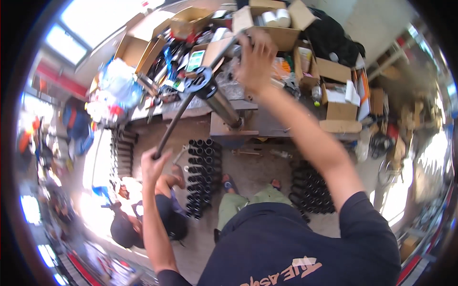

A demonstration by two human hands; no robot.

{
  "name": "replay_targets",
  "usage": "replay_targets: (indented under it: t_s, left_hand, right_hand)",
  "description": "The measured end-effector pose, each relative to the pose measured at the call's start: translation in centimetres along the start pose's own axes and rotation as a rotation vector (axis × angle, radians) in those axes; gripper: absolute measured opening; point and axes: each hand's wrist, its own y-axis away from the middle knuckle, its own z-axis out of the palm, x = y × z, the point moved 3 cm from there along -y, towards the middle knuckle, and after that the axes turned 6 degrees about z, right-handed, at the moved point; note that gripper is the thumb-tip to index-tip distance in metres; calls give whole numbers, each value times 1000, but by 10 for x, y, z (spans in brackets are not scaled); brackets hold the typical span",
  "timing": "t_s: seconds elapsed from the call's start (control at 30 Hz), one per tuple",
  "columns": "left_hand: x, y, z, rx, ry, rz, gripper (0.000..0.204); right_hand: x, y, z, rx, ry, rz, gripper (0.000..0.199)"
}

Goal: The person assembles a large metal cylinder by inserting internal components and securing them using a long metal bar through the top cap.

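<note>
A long metal bar (174,125) slants across a black ringed collar (199,81) at the top of a metal cylinder (223,108). The cylinder tilts up from a mount at the bench's front edge. My left hand (155,164) is closed round the bar's near, lower end. At its far, upper end is my right hand (257,59), slightly blurred, with fingers stretched out and apart; its palm side seems to touch the bar. Whether the bar passes through the collar or across its top, I cannot tell.
Behind, the workbench (296,114) is crowded with cardboard boxes (274,35), plastic bags (119,86) and tools. Rows of black tubes (202,178) stand on the floor by my feet, more black tubes (312,190) to the right. A person in a dark cap (125,231) crouches at my left.
</note>
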Motion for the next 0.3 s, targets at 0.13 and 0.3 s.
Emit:
replay_targets:
  t_s: [0.13,0.3]
  left_hand:
    - [133,-73,22,176,-566,-2,37]
    - [155,-93,19,195,-731,-238,26]
  right_hand:
    - [128,-115,41,-667,346,-557,34]
    - [160,-95,81,-580,316,-200,33]
